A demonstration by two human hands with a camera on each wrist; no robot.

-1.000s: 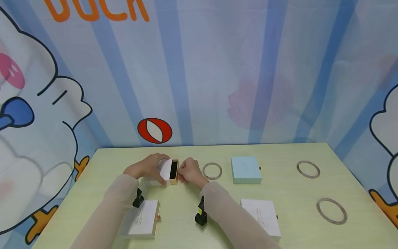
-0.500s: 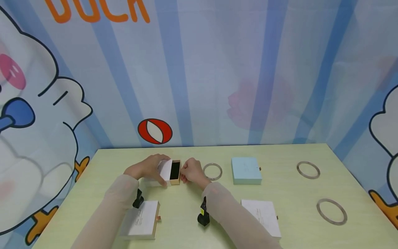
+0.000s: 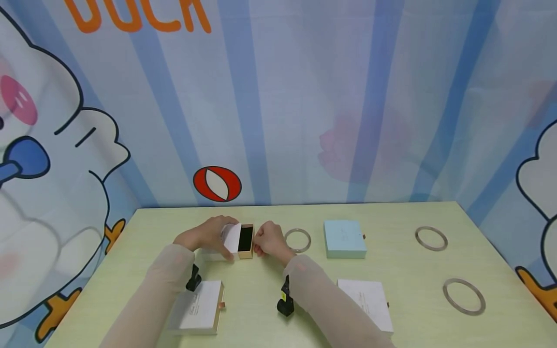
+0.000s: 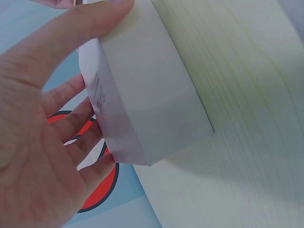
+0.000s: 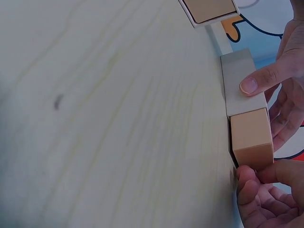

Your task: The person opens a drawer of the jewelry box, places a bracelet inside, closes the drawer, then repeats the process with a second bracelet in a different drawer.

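Orange letters (image 3: 130, 27) on the backdrop (image 3: 300, 96) are spelling "DUCK", the upper frame edge cutting off their tops. Small print is running across the blue box (image 3: 345, 236) and the near-left white box (image 3: 203, 300), too fine to read. Toward the tabletop's (image 3: 391, 270) far left, the left hand (image 3: 208, 235) is gripping the partly open box (image 3: 232, 238), thumb in front, other fingers spreading along its far edge. The right hand's (image 3: 271, 240) fingers are pinching at its drawer's (image 5: 251, 128) end, hiding the gripped spot. A sleeve (image 3: 324, 299) is partly covering the near-right white box (image 3: 369, 302).
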